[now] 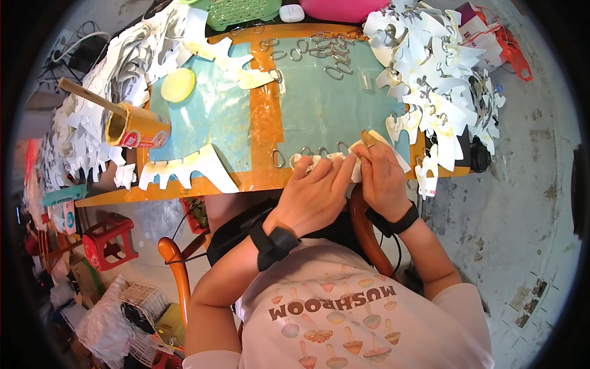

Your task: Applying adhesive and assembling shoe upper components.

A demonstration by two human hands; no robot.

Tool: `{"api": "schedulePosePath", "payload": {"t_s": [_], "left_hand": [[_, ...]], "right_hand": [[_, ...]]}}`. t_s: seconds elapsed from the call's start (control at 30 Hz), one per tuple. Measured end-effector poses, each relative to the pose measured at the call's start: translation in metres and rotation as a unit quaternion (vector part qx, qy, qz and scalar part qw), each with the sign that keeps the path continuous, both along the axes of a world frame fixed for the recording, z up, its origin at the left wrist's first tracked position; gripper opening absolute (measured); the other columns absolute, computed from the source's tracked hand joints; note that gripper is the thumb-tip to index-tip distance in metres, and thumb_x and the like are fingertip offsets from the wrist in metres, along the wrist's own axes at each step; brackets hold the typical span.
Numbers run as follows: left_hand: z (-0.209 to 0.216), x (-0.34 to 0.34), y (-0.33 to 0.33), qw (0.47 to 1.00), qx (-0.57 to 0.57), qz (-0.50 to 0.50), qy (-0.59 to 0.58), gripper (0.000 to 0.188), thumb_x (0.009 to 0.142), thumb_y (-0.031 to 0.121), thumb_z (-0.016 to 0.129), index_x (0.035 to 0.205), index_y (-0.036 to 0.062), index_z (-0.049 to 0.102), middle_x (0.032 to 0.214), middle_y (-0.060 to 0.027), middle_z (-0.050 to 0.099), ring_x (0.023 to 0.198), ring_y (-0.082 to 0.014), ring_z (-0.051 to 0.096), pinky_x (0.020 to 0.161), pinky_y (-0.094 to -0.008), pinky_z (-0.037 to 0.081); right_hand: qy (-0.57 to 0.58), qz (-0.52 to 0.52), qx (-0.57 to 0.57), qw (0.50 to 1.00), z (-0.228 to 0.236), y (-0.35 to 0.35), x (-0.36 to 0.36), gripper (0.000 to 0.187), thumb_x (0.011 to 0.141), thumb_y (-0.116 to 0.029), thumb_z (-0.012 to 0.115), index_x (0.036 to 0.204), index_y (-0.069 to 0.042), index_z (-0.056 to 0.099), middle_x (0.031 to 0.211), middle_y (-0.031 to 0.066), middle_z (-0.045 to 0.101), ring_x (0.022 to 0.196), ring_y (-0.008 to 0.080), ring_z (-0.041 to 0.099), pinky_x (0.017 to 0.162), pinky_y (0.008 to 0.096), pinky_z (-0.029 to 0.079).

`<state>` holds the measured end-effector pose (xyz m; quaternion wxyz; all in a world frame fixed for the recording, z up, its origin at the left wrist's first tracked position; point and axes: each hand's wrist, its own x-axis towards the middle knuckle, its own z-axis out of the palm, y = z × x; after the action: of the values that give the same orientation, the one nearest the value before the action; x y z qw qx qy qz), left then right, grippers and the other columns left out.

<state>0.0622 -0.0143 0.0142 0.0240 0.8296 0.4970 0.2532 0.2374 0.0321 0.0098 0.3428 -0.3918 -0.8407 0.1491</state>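
Right hand (381, 179) is gripping a white cutout (399, 157) right by the counter's near edge, and the left hand (321, 187) is bending its fingers over the same piece just beside it; can't tell if that one's gripping or only pressing. A few metal rings (324, 152) are lining up along the cutout's far side. The counter (326, 114) is showing teal covering and orange tape, with piles of similar cutouts (430, 77) sitting at both sides. Off left, a red stool (109, 243) is standing low. Both forearms are angling inward, backs of the hands facing up.
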Motion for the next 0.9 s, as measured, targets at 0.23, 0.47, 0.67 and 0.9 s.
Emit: {"api": "schedulePosePath", "payload": {"t_s": [0.23, 0.47, 0.67, 0.9], "left_hand": [[-0.004, 0.005, -0.003, 0.999, 0.028, 0.010, 0.025, 0.046, 0.074, 0.018, 0.065, 0.118, 0.0026, 0.061, 0.109, -0.0059, 0.061, 0.098, -0.0171, 0.054, 0.093, -0.0401, 0.037], [-0.009, 0.006, -0.007, 0.999, 0.022, 0.022, 0.022, 0.050, 0.070, 0.014, 0.067, 0.120, 0.0110, 0.061, 0.112, -0.0028, 0.057, 0.101, -0.0198, 0.053, 0.094, -0.0458, 0.034], [-0.012, -0.006, -0.008, 1.000, 0.018, 0.011, 0.019, 0.053, 0.070, 0.013, 0.068, 0.123, 0.0185, 0.061, 0.123, -0.0026, 0.053, 0.110, -0.0207, 0.050, 0.101, -0.0481, 0.031], [-0.026, -0.023, -0.009, 0.977, 0.176, 0.025, 0.115, 0.040, 0.082, 0.020, 0.062, 0.120, 0.0283, 0.062, 0.127, 0.0019, 0.051, 0.116, -0.0157, 0.044, 0.108, -0.0468, 0.025]], "right_hand": [[-0.013, -0.016, -0.038, 0.999, -0.003, -0.002, 0.002, 0.029, 0.087, 0.006, 0.054, 0.115, 0.001, 0.054, 0.110, 0.0172, 0.061, 0.104, 0.0307, 0.061, 0.083, 0.0369, 0.053], [0.550, 0.037, -0.370, 0.748, 0.008, 0.013, 0.025, 0.034, 0.098, 0.001, 0.044, 0.131, -0.003, 0.043, 0.124, 0.0144, 0.058, 0.116, 0.0243, 0.058, 0.095, 0.0408, 0.055], [0.317, -0.146, -0.196, 0.916, 0.043, 0.024, 0.043, 0.019, 0.094, -0.001, 0.057, 0.112, 0.001, 0.061, 0.115, 0.0109, 0.064, 0.112, 0.0203, 0.060, 0.077, 0.0306, 0.061], [-0.081, 0.177, -0.050, 0.980, 0.048, 0.042, -0.009, 0.028, 0.079, -0.005, 0.068, 0.107, -0.002, 0.065, 0.110, 0.0121, 0.065, 0.103, 0.0343, 0.058, 0.090, 0.0407, 0.048]]}}
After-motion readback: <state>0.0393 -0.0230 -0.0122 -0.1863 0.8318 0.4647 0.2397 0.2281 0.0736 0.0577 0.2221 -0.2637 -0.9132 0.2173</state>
